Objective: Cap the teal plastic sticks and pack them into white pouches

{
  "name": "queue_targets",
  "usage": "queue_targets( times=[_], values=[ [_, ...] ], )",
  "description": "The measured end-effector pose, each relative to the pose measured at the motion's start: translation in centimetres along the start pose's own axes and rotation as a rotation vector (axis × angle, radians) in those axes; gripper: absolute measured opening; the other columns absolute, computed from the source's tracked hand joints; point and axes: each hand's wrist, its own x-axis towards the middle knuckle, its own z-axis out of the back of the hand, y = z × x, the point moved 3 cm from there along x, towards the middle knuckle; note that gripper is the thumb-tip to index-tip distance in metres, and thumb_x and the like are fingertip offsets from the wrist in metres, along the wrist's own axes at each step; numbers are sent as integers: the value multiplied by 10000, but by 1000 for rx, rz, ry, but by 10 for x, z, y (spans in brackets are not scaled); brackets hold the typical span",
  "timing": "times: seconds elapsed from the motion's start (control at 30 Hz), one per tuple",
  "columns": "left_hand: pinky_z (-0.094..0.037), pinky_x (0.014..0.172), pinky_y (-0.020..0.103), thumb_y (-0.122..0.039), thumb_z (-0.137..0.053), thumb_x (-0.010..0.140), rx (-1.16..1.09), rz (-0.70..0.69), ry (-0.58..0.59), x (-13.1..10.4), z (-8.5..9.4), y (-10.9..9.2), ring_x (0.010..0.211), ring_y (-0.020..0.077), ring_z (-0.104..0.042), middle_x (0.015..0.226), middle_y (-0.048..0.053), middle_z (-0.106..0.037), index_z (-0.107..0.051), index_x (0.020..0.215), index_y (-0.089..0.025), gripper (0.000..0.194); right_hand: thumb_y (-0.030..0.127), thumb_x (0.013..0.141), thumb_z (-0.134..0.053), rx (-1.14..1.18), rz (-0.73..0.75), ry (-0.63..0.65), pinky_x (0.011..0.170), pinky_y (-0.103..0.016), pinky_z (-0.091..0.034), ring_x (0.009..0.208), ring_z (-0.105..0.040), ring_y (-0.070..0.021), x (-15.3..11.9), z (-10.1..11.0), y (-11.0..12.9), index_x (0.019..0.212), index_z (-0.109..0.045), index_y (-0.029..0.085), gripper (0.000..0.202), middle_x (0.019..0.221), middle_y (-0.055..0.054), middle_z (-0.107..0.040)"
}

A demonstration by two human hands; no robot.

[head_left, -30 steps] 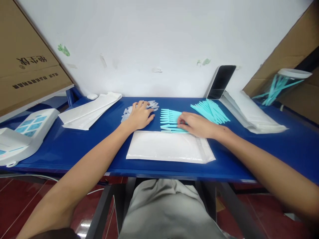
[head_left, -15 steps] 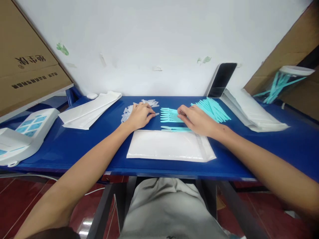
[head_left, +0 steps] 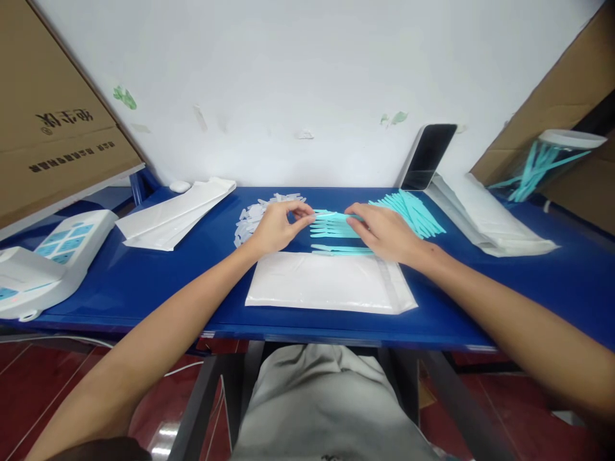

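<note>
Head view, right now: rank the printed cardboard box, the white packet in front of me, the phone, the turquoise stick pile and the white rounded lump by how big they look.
1. Printed cardboard box
2. White packet
3. Phone and turquoise stick pile: too alike to rank
4. White rounded lump

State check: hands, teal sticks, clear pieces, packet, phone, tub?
Left hand: fingertips at the held stick's left end
Right hand: pinching its right end
Held stick: spans both hands
Stick row: laid side by side
Stick pile: loose, overlapping
Clear pieces: loose heap
White packet: flat
Phone: propped, screen dark
Tub: contains sticks
</note>
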Motion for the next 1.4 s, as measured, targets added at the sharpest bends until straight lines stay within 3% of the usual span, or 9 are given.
queue_targets(
  times=[0.23, 0.4, 0.67, 0.9, 1.17, 1.4],
  values=[
    [-558, 812, 340, -486, -785, 874, -287, 83, -87, 2, 1, 7, 899, 205, -723, 993, 92, -796, -801, 963, -172, 327, 359, 1041, -409, -3, -12, -62, 669, -347, -351, 738, -613, -235, -1, 8, 2, 1095, -677, 213, 309, 915, -75, -741],
    [-599, 876, 376, -555, -831, 804, -416, 145, -52, 2, -3, 10, 940, 227, -744, 1002, 101, -804, -813, 949, -167, 414, 373, 1057, -386, 25, 8, -104, 678, -346, -357, 762, -600, -241, 0, 10, 1, 1092, -667, 206, 329, 916, -86, -719],
    [-605, 788, 346, -535, -838, 796, -449, 156, -70, 1, -3, 8, 808, 186, -721, 945, 91, -799, -812, 938, -165, 397, 366, 1045, -400, 3, -12, -101, 668, -341, -341, 730, -588, -237, 0, 11, 2, 1075, -682, 206, 325, 882, -77, -719],
    [-573, 747, 314, -487, -797, 843, -415, 143, 24, -5, -14, 9, 788, 170, -703, 923, 82, -791, -807, 933, -163, 336, 362, 1048, -394, 9, -12, -127, 652, -338, -340, 735, -592, -233, 0, 14, 0, 1096, -679, 208, 328, 902, -83, -722],
    [-598, 803, 337, -497, -799, 841, -411, 168, -53, -4, -10, 8, 823, 185, -730, 945, 84, -793, -780, 943, -162, 350, 380, 993, -454, -86, -85, -104, 609, -331, -286, 678, -576, -223, 1, 17, -1, 960, -708, 212, 307, 756, -55, -693],
    [-589, 778, 331, -481, -791, 849, -418, 162, -14, -5, -10, 6, 783, 177, -718, 883, 79, -780, -779, 942, -147, 347, 393, 1012, -442, -56, -61, -93, 622, -332, -306, 682, -583, -221, 0, 16, -3, 1007, -715, 205, 332, 802, -59, -709]
  ],
)
